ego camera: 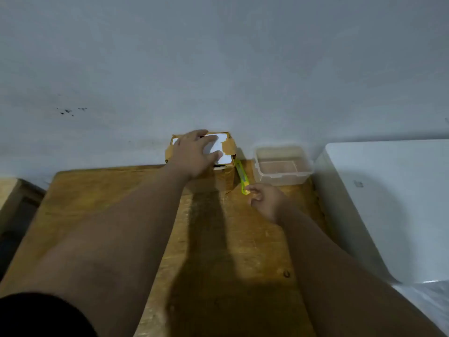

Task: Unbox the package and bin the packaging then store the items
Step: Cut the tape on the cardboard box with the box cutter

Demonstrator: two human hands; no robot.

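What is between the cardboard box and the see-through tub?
In the head view, a green utility knife lies between the box and tub, its near end at the right hand.

The left hand point(194, 154) covers much of the box point(226, 152) top — its white label point(222, 142) is too blurry to read. The white bin point(388, 203) runs off the right edge.

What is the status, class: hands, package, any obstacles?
Left hand flat on taped cardboard box, steadying it. Right hand pinching yellow-green utility knife beside box. Box still sealed. Clear plastic container close right; nothing blocking.
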